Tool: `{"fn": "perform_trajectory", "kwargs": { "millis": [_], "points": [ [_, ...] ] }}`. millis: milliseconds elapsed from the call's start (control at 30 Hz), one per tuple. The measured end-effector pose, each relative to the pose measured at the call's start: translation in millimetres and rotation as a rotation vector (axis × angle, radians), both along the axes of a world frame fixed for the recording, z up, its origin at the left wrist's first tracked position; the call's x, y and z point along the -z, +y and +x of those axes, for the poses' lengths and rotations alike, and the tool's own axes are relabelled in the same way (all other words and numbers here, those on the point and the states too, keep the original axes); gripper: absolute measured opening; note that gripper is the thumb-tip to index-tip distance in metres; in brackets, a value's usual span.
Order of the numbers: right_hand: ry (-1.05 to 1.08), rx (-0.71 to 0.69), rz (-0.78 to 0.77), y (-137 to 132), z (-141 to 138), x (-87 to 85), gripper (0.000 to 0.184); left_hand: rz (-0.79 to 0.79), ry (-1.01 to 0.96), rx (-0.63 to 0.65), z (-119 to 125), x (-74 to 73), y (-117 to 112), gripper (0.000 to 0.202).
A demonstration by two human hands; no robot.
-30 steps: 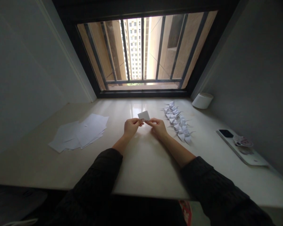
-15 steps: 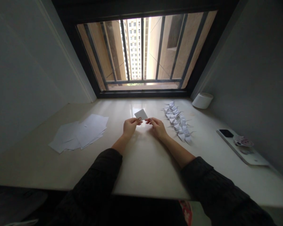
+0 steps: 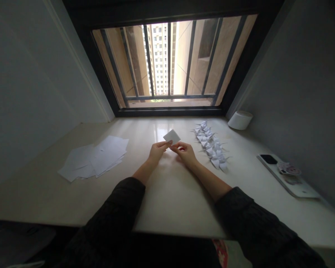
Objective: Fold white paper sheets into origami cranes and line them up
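Observation:
A small folded square of white paper (image 3: 172,136) is held up over the sill, one corner pointing toward me. My left hand (image 3: 158,150) pinches it near its lower left edge, thumb on top. At the lower corner, the thumb and index finger of my right hand (image 3: 185,152) close on the paper, the other fingers curled. Right of my hands stands a cluster of several folded white paper cranes (image 3: 210,143), packed in a slanting row. To the left lies a loose pile of white paper sheets (image 3: 100,156).
A white roll or cup-like object (image 3: 240,120) rests by the right wall. Nearer on the right lies a phone (image 3: 290,180) with a decorated grip on its back. A barred window (image 3: 169,111) closes off the far side of the pale sill (image 3: 170,208).
The folded paper has shifted slightly right and turned so that a corner points toward me. My left hand moved right with it, and my right fingers closed in on the lower corner.

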State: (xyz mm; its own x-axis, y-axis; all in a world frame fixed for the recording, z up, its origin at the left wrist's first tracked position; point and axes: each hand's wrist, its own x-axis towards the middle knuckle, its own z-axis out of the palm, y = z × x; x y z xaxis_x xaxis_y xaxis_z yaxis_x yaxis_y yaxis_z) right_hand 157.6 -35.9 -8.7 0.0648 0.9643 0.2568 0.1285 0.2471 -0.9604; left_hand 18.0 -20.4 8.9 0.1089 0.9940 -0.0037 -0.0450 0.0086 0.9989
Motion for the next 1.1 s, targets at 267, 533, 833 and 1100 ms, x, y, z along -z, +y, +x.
{"fn": "perform_trajectory", "kwargs": {
  "millis": [267,533,833,1100],
  "points": [
    [0.293,-0.116,-0.19,-2,-6,-5.2,0.016,0.007,-0.109,-0.113,-3,1.1,3,0.039],
    [0.125,-0.112,-0.114,-5,-8,-5.3,0.024,0.063,-0.075,-0.204,-4,0.4,4,0.041],
    [0.026,0.065,0.107,-3,-5,0.2,0.05,0.228,0.2,-0.266,-16,2.0,12,0.035],
    [0.022,-0.005,0.11,3,0,8.7,0.03,0.223,0.274,-0.146,-13,4.4,9,0.034]
  ]
}}
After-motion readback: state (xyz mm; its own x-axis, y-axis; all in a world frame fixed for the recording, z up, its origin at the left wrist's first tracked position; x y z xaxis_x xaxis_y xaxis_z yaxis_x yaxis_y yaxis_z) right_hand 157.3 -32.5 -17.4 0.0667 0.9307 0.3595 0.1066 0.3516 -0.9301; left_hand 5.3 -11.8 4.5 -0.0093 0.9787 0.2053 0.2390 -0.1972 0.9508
